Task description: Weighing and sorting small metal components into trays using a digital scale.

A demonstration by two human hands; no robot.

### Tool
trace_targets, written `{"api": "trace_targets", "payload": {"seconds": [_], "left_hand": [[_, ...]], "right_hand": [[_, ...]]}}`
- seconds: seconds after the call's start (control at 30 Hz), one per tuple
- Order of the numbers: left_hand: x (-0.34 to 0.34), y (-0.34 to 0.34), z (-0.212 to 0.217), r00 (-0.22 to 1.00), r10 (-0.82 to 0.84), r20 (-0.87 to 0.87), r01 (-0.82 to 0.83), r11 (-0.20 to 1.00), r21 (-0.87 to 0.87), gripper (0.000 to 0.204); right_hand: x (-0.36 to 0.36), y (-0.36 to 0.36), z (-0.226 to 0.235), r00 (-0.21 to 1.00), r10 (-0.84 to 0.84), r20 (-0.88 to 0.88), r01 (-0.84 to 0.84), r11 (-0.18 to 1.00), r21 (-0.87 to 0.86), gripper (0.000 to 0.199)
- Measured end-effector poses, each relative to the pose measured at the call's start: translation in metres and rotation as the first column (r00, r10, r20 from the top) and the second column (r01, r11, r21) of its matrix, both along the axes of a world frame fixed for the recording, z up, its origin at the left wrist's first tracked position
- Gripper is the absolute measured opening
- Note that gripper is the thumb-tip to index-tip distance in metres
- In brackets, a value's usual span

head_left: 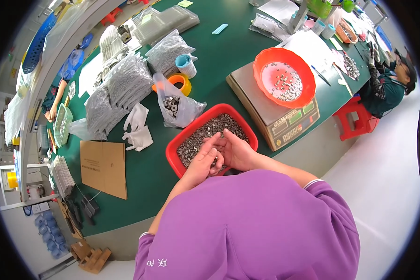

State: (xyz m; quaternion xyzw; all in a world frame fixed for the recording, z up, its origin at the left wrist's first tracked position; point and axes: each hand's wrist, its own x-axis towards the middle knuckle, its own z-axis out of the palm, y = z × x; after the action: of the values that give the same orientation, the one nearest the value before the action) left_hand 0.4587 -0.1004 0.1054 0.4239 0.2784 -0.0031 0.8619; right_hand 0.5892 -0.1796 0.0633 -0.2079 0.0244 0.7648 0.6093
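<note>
Both hands meet over the near half of a red rectangular tray (173, 154) filled with small grey metal nuts (205, 130). The left hand (201, 163) lies palm-down, its fingers curled toward the right hand (234, 150), which is cupped with the palm turned up and inward; the fingertips of the two hands touch or overlap. Whether nuts are pinched between the fingers cannot be told, since the left hand covers the contact. The heap of nuts lies directly beneath and beyond the hands, filling the tray to its far corner.

The tray sits on a green table (219, 60), its near corner close to the table's front edge, where the person's purple-sleeved torso begins. Just right of the tray stands a grey weighing scale (284, 123) carrying an orange round bowl (261, 63) with a thin scatter of nuts; a narrow strip of table separates tray and scale. Just beyond the tray's left far corner rests a clear plastic bag of nuts (175, 107), touching or nearly touching the rim, with an orange tape roll (181, 81) behind it. To the left lie white gloves (137, 130), a pile of grey filled bags (119, 88) and a flat brown cardboard sheet (103, 165). The widest bare table surface lies between cardboard and tray, and beyond the bowl toward the table's middle. Another person (387, 84) sits at the far right end, beside a red stool (354, 119).
</note>
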Motion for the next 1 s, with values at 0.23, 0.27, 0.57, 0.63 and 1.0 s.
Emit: {"api": "trace_targets", "payload": {"seconds": [0.23, 0.27, 0.57, 0.63, 1.0], "left_hand": [[-0.007, 0.010, -0.008, 0.978, 0.192, 0.080, -0.170, 0.959, -0.227, 0.022], [-0.005, 0.010, -0.002, 0.979, 0.200, 0.036, -0.184, 0.950, -0.252, 0.023], [-0.005, 0.008, -0.003, 0.990, 0.139, -0.012, -0.138, 0.969, -0.206, 0.022], [-0.004, 0.008, -0.003, 0.994, 0.108, -0.010, -0.108, 0.973, -0.206, 0.020], [0.004, -0.001, -0.001, 0.994, 0.001, -0.105, -0.008, 0.998, -0.060, 0.024]], "right_hand": [[0.048, -0.002, 0.018, 0.874, -0.233, 0.426, 0.252, 0.968, 0.012, 0.035], [0.067, -0.004, 0.025, 0.804, -0.281, 0.524, 0.307, 0.951, 0.038, 0.035], [0.174, -0.021, 0.072, -0.708, 0.099, 0.700, 0.386, 0.884, 0.265, 0.024], [0.160, -0.017, 0.064, -0.805, -0.090, 0.586, 0.219, 0.874, 0.434, 0.023], [-0.002, -0.001, 0.004, 0.968, 0.112, 0.224, -0.100, 0.993, -0.063, 0.049]]}}
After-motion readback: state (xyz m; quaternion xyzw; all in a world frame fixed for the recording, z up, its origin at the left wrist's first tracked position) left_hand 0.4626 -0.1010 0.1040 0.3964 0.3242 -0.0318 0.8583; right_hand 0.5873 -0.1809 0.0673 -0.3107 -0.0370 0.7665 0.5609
